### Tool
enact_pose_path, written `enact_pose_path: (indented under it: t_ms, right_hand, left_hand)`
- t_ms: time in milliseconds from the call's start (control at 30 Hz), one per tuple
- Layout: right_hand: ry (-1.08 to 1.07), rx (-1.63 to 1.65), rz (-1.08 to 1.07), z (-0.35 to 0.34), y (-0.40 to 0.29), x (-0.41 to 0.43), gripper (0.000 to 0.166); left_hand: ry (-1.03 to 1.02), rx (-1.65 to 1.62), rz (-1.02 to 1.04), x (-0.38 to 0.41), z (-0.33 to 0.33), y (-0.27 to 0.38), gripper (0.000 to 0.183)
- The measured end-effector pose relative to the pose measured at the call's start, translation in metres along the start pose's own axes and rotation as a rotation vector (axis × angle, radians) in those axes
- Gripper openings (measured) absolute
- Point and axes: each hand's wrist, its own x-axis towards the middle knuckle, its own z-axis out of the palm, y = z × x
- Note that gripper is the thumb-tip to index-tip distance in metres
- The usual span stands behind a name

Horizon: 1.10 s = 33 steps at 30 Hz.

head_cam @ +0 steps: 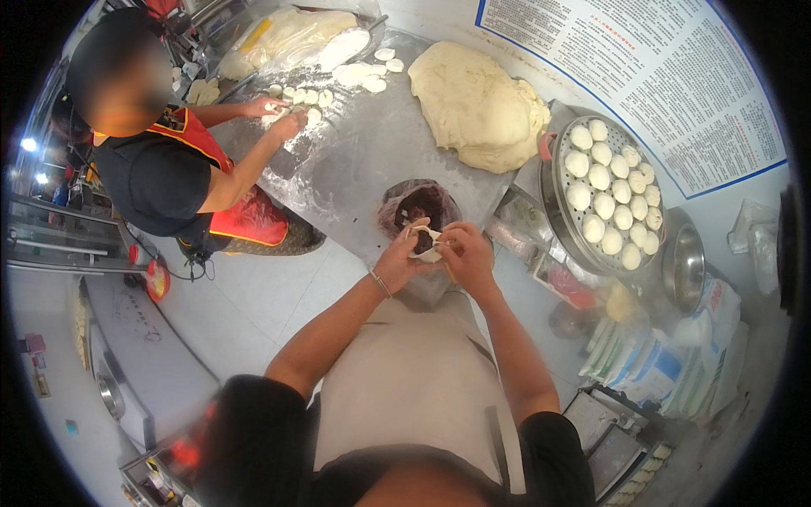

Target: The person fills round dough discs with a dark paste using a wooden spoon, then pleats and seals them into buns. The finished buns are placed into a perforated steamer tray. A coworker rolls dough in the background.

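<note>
My left hand [403, 258] cups a round dough wrapper [434, 255] with dark filling in its middle. The fingers of my right hand [467, 253] pinch the wrapper's edge on its right side. Just beyond my hands, at the table's near edge, stands a plastic-lined container [388, 212] of dark red filling. A large slab of pale dough [475, 104] lies farther back on the metal table [355, 152]. At the right, a round perforated steamer tray [566, 229] holds several white filled buns [599, 176].
A co-worker [152, 165] at the left handles small dough pieces [310, 97] on the floured tabletop. Plastic-covered dough [288, 38] lies at the back left. A metal bowl [685, 269] and stacked sacks [659, 361] are at the right.
</note>
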Motion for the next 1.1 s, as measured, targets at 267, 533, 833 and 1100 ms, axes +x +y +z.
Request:
enact_pose_path:
  t_ms: [267,533,833,1100]
  right_hand:
    - [-0.110,-0.044,0.079,-0.008,-0.030,0.003,0.024]
    - [-0.128,-0.058,0.029,-0.006,-0.037,0.002,0.019]
    - [-0.032,0.400,0.427,0.008,-0.011,0.001,0.019]
    - [0.045,0.162,0.139,0.019,-0.027,0.000,0.015]
  left_hand:
    - [-0.008,0.350,-0.118,-0.003,0.001,0.015,0.033]
    - [-0.084,0.428,-0.253,0.002,-0.004,0.031,0.035]
    - [0.123,0.185,-0.018,0.001,-0.012,0.001,0.040]
    - [0.193,0.356,0.224,0.004,-0.013,-0.016,0.034]
